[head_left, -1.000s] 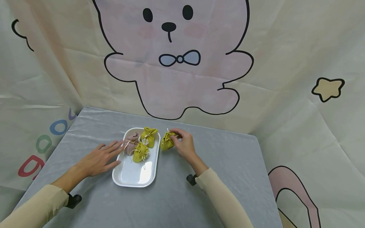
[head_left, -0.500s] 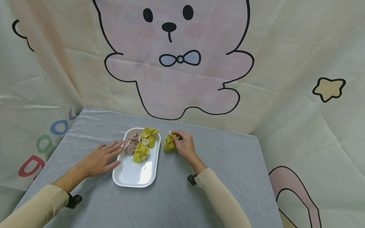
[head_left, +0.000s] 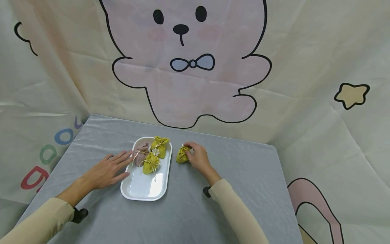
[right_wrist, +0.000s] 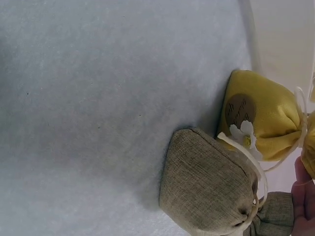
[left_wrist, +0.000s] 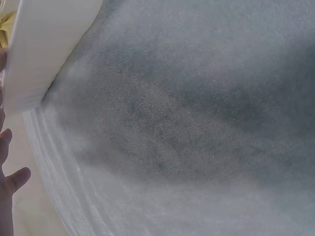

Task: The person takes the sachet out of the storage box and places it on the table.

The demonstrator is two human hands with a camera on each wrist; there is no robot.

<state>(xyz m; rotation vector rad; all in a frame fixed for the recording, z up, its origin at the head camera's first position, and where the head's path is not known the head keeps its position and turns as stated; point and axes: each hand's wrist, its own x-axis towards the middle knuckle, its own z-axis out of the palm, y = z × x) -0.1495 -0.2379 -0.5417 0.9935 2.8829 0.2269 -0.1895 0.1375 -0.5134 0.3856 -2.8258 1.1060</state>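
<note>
My right hand (head_left: 199,157) pinches the gathered neck of a yellow drawstring pouch (head_left: 181,155) on the table, right of a white tray (head_left: 143,193). In the right wrist view that yellow pouch (right_wrist: 266,108) has a white flower and a round brown label; a brown linen drawstring pouch (right_wrist: 209,184) leans beside it, close to the fingers (right_wrist: 301,196). The head view mostly hides the linen pouch behind the hand. With fingers spread and straight, my left hand (head_left: 106,171) touches the tray's left rim. The left wrist view shows only fingertips and the tray's side (left_wrist: 49,44).
Inside the tray's far half lie a mauve pouch (head_left: 141,156) and two yellow pouches, one at the back (head_left: 159,149) and one nearer (head_left: 150,164). Grey cloth covers the table (head_left: 237,176). A curtain with a printed bear (head_left: 192,95) hangs behind the table.
My right hand has shifted slightly right and nearer with the yellow pouch, away from the tray's right edge. The left hand and the tray stay where they were.
</note>
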